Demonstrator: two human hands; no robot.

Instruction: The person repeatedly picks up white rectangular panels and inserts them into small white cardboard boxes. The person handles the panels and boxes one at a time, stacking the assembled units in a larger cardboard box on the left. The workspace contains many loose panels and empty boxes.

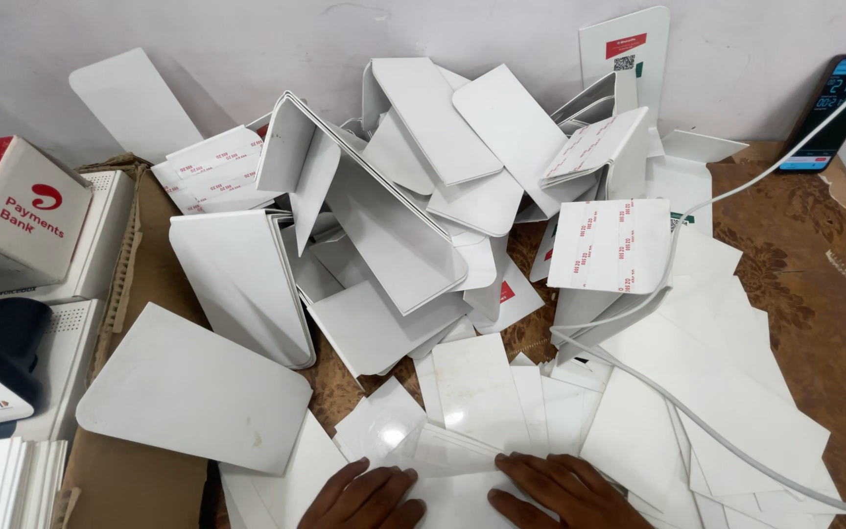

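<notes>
Left hand and right hand pressed flat on glossy white sheets at near edge | heap of bent white plastic stands behind | white cable across sheets at right | smartphone against wall | cardboard box far left

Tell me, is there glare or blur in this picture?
Head view: a bright glare spot on the glossy sheet above the left hand; the white stands look sharp, with soft shadows; the right hand is cut by the frame edge.
</notes>
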